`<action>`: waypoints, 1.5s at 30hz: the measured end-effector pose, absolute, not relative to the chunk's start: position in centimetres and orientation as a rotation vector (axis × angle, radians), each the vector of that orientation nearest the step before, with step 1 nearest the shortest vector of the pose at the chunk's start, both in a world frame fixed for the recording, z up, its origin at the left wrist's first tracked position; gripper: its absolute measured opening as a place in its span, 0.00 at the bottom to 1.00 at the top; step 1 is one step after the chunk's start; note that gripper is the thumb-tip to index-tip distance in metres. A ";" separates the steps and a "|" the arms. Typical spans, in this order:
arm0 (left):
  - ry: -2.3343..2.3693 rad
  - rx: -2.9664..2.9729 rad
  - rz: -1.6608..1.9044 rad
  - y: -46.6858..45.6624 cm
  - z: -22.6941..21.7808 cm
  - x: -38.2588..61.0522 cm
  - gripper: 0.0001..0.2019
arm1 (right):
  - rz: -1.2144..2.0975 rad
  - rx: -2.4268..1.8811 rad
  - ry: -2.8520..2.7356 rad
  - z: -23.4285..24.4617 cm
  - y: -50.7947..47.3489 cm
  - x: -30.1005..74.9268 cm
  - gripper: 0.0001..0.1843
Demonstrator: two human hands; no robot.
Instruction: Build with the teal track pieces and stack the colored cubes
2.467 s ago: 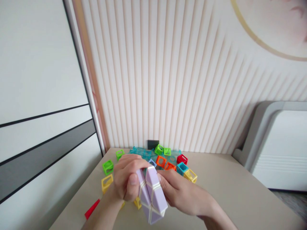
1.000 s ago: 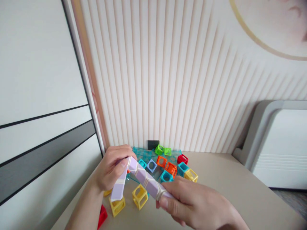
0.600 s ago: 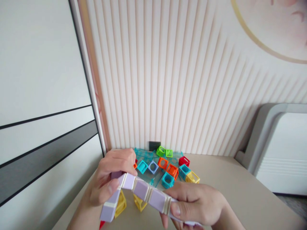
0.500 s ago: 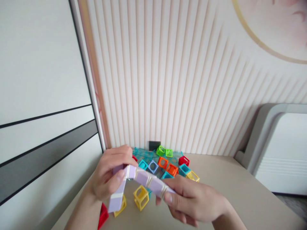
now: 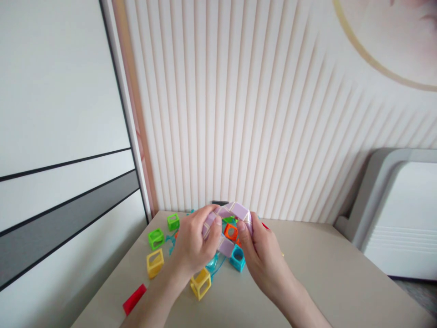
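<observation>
I held the lilac twist puzzle (image 5: 229, 217) up above the counter (image 5: 314, 273), bent into an arch between my two hands. My left hand (image 5: 195, 241) was closed around its left end, fingers curled over the top and thumb pressing from the side; my right hand (image 5: 261, 255) pinched the right end, thumb and forefinger tight on the outer segment. One loose section of the chain hung down between my palms, near the orange cube (image 5: 231, 231) behind it.

I judged the hinges to be the weak point. With the chain already curved hard, twisting a segment against its joint could have popped it apart or jammed it. My grip sat only at the two ends, so the middle was free to swing, and a sudden turn might have flicked it out of my fingers.

Right below lay hollow frame cubes: a yellow cube (image 5: 200, 283) close to my left wrist, a teal cube (image 5: 237, 258) under my right thumb, another yellow one (image 5: 154, 263) and two green cubes (image 5: 156, 238) off to the left, plus a red wedge (image 5: 134, 299) near the counter edge. A dropped puzzle would likely have scattered them, and the wedge could have slid off.
</observation>
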State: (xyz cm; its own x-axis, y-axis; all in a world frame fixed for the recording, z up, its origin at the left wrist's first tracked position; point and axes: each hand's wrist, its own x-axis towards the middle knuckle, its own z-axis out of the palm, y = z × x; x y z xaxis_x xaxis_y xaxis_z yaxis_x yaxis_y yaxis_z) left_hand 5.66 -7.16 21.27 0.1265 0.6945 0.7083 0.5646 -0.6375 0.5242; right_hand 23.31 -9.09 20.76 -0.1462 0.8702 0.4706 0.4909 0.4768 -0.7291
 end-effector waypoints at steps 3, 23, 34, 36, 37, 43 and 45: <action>1.258 2.197 1.386 -7.8 21.5 6.3 0.12 | 0.383 -1.222 -1.833 20.7 -8.7 23.7 0.17; 0.970 1.252 1.469 -6.9 21.2 4.1 0.24 | 0.162 -1.203 -1.860 19.7 -6.8 23.7 0.20; 2.023 2.586 0.933 -5.1 20.2 5.2 0.19 | 0.484 -1.380 -2.117 20.8 -8.4 23.4 0.31; 1.946 2.694 0.731 -4.9 20.1 5.0 0.19 | 0.544 -1.336 -2.157 21.0 -8.5 24.0 0.31; 1.892 2.738 0.675 -4.9 20.2 4.8 0.19 | 0.585 -1.306 -2.167 21.2 -8.5 24.3 0.32; 1.473 2.985 0.795 -4.9 20.8 2.2 0.18 | 1.186 -1.152 -2.117 22.7 -9.0 26.7 0.34; 1.209 3.036 1.102 -5.0 20.8 1.6 0.21 | 1.457 -1.049 -2.078 23.0 -9.0 28.0 0.36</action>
